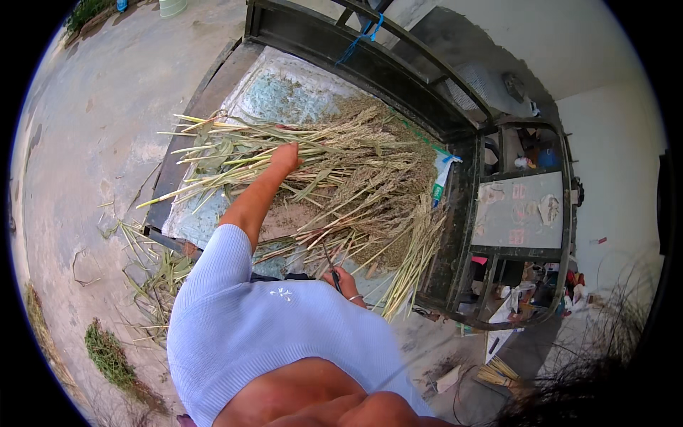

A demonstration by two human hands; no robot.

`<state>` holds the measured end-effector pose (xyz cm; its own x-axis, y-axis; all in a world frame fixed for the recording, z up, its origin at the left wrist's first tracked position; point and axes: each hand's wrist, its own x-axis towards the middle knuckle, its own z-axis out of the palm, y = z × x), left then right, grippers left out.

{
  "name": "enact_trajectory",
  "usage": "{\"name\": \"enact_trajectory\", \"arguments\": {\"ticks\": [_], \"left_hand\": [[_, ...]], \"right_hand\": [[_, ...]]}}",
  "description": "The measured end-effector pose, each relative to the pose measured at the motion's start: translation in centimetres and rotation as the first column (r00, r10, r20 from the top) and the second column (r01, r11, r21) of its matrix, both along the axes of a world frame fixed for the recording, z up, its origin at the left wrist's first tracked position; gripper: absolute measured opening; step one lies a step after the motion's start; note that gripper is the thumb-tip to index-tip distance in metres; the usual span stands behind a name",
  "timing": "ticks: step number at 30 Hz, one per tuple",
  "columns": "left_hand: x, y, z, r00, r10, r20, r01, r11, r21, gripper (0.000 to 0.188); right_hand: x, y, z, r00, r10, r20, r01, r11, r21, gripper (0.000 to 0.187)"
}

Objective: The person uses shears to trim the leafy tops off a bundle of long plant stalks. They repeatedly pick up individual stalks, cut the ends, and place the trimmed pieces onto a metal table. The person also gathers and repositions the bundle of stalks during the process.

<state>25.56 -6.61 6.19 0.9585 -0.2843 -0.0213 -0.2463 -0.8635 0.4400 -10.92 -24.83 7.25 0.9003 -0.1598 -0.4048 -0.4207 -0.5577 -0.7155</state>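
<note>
Long pale-green sorghum stalks (pixel 235 146) lie in a heap on the cart bed, their brown seed heads (pixel 384 164) spread toward the cart's far right. My left hand (pixel 287 157) reaches over the middle of the heap with its fingers closed around some stalks; the fingertips are partly hidden among them. Close to my body, my right hand (pixel 346 283) grips the dark handle of a thin-bladed cutting tool (pixel 335 276). Its blade points up toward the loose stalks at the near side of the heap.
The dark metal cart frame (pixel 441 135) rises behind and to the right, with a blue string (pixel 370 32) tied on it. A pale sheet (pixel 270 89) covers the bed. Cut leaves and stalks (pixel 153 274) litter the concrete at left. A broom (pixel 498 373) lies at lower right.
</note>
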Motion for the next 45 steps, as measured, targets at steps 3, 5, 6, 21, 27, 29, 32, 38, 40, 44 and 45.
{"name": "enact_trajectory", "arguments": {"ticks": [3, 5, 6, 21, 27, 29, 32, 38, 40, 44, 45], "left_hand": [[1.6, -1.5, -1.7, 0.962, -0.051, -0.267, 0.073, 0.995, 0.073, 0.04], [0.2, -2.7, -3.2, 0.922, -0.164, -0.349, 0.206, 0.975, 0.086, 0.042], [-1.4, -3.3, -3.8, 0.909, -0.205, -0.362, 0.226, 0.974, 0.016, 0.039], [-16.0, 0.1, -5.5, 0.946, -0.242, -0.217, 0.206, 0.963, -0.175, 0.039], [-18.4, 1.4, -7.1, 0.986, 0.161, 0.032, -0.138, 0.917, -0.374, 0.033], [-18.1, 2.9, -6.6, 0.98, 0.197, 0.034, -0.184, 0.955, -0.234, 0.035], [-17.3, 4.9, -7.0, 0.98, 0.191, -0.056, -0.193, 0.981, -0.03, 0.034], [-14.0, 10.1, -12.5, 0.882, -0.032, -0.471, -0.05, 0.986, -0.161, 0.018], [-12.7, 10.3, -10.6, 0.739, -0.138, -0.659, -0.175, 0.906, -0.386, 0.021], [-12.2, 10.5, -3.6, 0.495, -0.412, -0.765, -0.439, 0.641, -0.629, 0.018], [-12.2, 10.4, -1.9, 0.483, -0.469, -0.739, -0.452, 0.589, -0.67, 0.019]], "right_hand": [[-2.1, -1.2, -0.4, 0.992, -0.119, 0.049, 0.118, 0.993, 0.025, 0.036], [-3.8, -2.1, -0.8, 0.966, -0.257, -0.009, 0.256, 0.959, 0.126, 0.035], [-4.9, -2.4, -1.9, 0.948, -0.319, -0.011, 0.316, 0.931, 0.184, 0.035], [-2.8, -2.6, -2.4, 0.975, -0.222, -0.014, 0.222, 0.966, 0.131, 0.03], [-4.0, -3.0, -3.1, 0.975, -0.214, 0.067, 0.21, 0.976, 0.057, 0.032], [-4.5, -3.2, -3.7, 0.97, -0.244, -0.016, 0.245, 0.968, 0.051, 0.031], [-5.2, -3.5, -4.3, 0.97, -0.24, -0.035, 0.241, 0.969, 0.047, 0.03], [-3.9, -2.9, -2.5, 0.99, -0.131, -0.055, 0.131, 0.991, -0.003, 0.033], [-4.2, -3.1, -2.5, 0.989, -0.146, -0.006, 0.146, 0.989, -0.022, 0.034], [-4.7, -3.1, -3.1, 0.983, -0.181, 0.043, 0.181, 0.983, -0.001, 0.034], [-4.8, -3.2, -3.6, 0.982, -0.18, 0.053, 0.18, 0.984, 0.007, 0.034]]}}
